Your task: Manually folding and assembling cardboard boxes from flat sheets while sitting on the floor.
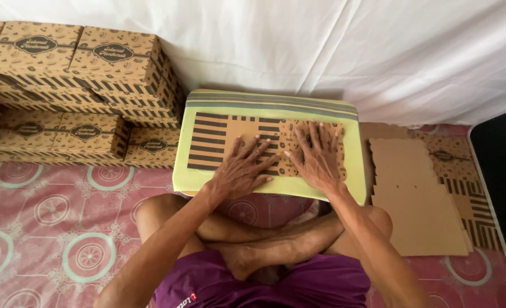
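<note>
While seen from the head view, pressing down at frame centre: left hand [243, 170] flat with fingers spread on a flattened cardboard box blank [230, 142], brown with dark stripes and pattern. Right hand [317, 154] likewise flat and splayed, just beside the left, covering the blank's right part. Gripping nothing, either hand; palms down only. Lying under the blank, a yellow-green cushion [353, 171] with striped upper edge, propped on crossed bare legs [264, 239]. Stacked at upper left, folded patterned boxes [76, 68] in several layers against a white sheet [378, 51]. Piled at right, more flat cardboard blanks [418, 199], plain brown side up, on a pink floral mat [47, 228] across the lower frame.
</note>
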